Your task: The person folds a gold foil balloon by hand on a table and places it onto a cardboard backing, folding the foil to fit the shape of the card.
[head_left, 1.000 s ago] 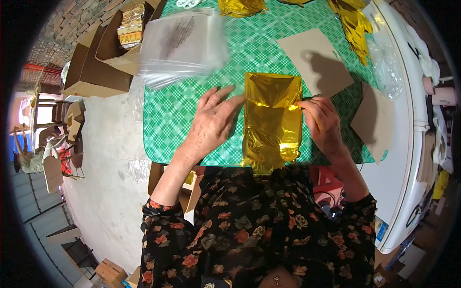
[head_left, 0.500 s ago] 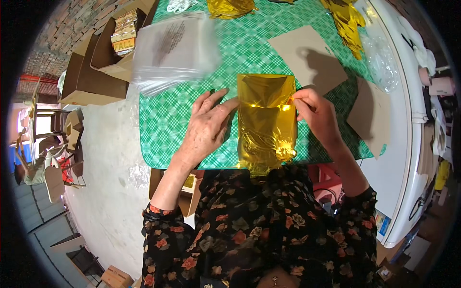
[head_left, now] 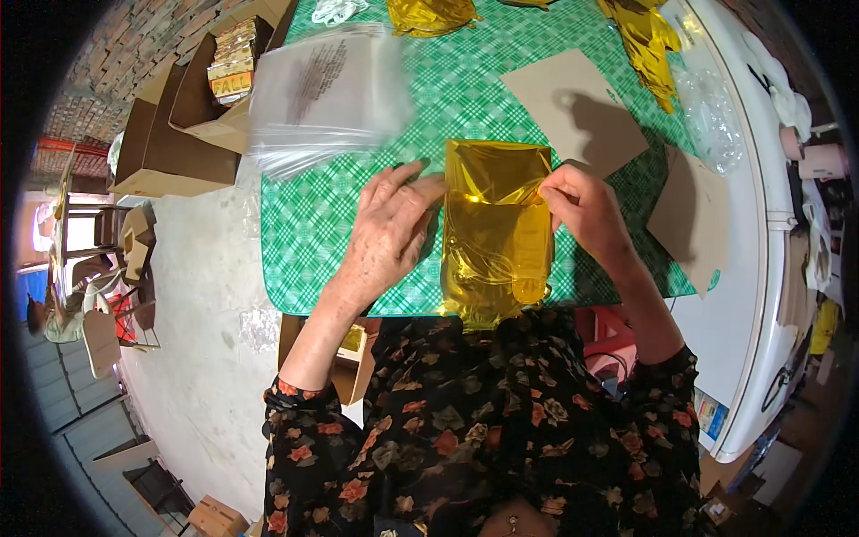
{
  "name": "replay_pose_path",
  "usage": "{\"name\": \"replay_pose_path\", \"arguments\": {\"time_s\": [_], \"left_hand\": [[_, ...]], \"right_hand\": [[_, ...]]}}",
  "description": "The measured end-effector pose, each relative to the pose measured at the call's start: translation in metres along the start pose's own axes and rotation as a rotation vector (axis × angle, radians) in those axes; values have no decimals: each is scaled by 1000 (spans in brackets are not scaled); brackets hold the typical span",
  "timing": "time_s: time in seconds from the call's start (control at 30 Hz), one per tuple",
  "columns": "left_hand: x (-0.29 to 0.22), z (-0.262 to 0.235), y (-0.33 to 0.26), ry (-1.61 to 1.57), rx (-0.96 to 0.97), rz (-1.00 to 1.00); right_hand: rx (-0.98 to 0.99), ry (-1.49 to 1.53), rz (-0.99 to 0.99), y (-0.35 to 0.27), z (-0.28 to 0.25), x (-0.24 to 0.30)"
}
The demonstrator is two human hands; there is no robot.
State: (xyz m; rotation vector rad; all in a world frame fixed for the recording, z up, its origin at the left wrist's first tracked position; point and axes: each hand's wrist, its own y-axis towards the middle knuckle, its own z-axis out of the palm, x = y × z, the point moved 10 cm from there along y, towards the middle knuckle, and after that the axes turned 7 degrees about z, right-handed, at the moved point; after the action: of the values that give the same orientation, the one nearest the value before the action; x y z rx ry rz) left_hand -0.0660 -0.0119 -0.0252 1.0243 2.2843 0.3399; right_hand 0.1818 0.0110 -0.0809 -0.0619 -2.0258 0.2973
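Head camera looks steeply down (close) at table (head_left: 358, 224).

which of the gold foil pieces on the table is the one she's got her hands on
The flat, folded gold foil piece at the near table edge, between the left hand and right hand. The other gold foil pieces lie crumpled, untouched, at the far edge.
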Motion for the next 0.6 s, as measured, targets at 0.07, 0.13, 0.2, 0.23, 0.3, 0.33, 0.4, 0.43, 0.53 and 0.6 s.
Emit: {"name": "replay_pose_path", "arguments": {"time_s": [0.07, 0.13, 0.2, 0.23, 0.3, 0.33, 0.4, 0.43, 0.53, 0.6], "left_hand": [[0, -3, 6, 10, -23, 20], [-2, -4, 13, 18, -45, 64], [-6, 1, 22, 24, -23, 94], [-10, 6, 26, 29, 0, 125], [-17, 19, 33, 26, 65, 135], [-19, 28, 34, 22, 131, 144], [-18, 32, 33, 45, 148, 146], [-17, 35, 31, 67, 164, 146], [-4, 45, 22, 98, 200, 91], [-4, 46, 20, 111, 219, 97]], "right_hand": [[-6, -2, 0, 2, -1, -4], [-12, -3, 0, 2, -1, -5], [-5, -6, 11, 2, -1, -6], [-5, -6, 10, 2, 0, -7], [-4, 7, -14, 2, 0, -8], [-5, 8, -15, 2, 0, -8], [-13, -20, -27, 1, 1, -6], [-14, -20, -28, 0, 2, -5], [-53, -46, -58, -2, 0, 3], [-66, -67, -39, -5, -2, 7]]}}
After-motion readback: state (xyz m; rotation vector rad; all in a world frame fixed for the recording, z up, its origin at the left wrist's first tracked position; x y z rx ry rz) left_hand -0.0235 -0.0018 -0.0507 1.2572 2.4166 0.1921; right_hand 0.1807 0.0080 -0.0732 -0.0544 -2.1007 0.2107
